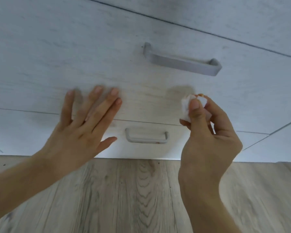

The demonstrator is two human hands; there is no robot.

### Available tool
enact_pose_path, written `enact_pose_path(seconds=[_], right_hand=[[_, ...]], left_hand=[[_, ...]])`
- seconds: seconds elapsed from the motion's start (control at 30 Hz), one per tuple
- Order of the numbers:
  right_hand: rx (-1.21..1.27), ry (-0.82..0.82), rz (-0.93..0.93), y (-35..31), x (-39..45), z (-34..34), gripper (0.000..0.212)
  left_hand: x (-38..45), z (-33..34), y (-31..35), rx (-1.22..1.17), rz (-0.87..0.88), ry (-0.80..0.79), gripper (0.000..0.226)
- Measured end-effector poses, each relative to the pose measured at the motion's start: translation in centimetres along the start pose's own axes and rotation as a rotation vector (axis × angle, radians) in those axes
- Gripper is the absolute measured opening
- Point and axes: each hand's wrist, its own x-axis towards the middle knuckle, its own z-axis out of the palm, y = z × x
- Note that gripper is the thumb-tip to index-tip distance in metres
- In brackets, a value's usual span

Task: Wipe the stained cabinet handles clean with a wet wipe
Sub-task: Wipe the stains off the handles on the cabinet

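Two grey bar handles are on the pale wood-grain drawer fronts: an upper handle [181, 62] on the middle drawer and a lower handle [146, 135] on the bottom drawer, the lower one with small reddish marks along its bottom edge. My right hand [207, 132] pinches a bunched white wet wipe [186, 105] between thumb and fingers, held just right of and above the lower handle, below the upper one. My left hand [84, 125] is spread flat with fingers apart against the drawer fronts, left of the lower handle, holding nothing.
The drawer fronts [74, 56] fill the upper half of the view, with dark gaps between them. A wood-pattern floor [133, 199] runs below the cabinet's bottom edge. A neighbouring cabinet panel [279, 143] angles off at the right.
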Motion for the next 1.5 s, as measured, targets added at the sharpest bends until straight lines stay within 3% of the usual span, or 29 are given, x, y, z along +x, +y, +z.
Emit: enact_pose_path(seconds=[0.13, 0.37, 0.8, 1.07, 1.17, 1.3, 1.5], right_hand=[[-0.160, -0.026, 0.098, 3.7, -0.7, -1.9, 0.012], [-0.341, -0.003, 0.109, 8.3, -1.9, -4.4, 0.017], [-0.282, 0.039, 0.063, 9.1, -2.3, -2.9, 0.014], [-0.343, 0.010, 0.069, 9.3, -2.2, -2.8, 0.007], [-0.396, -0.069, 0.019, 9.5, -3.7, -3.1, 0.005], [-0.236, 0.064, 0.105, 9.4, -2.6, -3.2, 0.005], [-0.167, 0.045, 0.168, 9.3, -3.2, -2.5, 0.008]], left_hand=[[-2.6, 0.9, 2.7, -0.065, -0.081, -0.094, 0.089], [-3.2, 2.1, 5.5, -0.102, -0.119, -0.158, 0.104], [-3.7, 3.6, 6.2, -0.055, -0.097, -0.126, 0.102], [-4.3, 3.9, 5.8, -0.088, -0.048, -0.141, 0.096], [-4.4, 3.9, 5.6, -0.068, -0.035, -0.139, 0.097], [-4.4, 4.0, 5.4, -0.081, -0.030, -0.133, 0.097], [-4.5, 3.9, 5.6, -0.105, -0.043, -0.142, 0.097]])
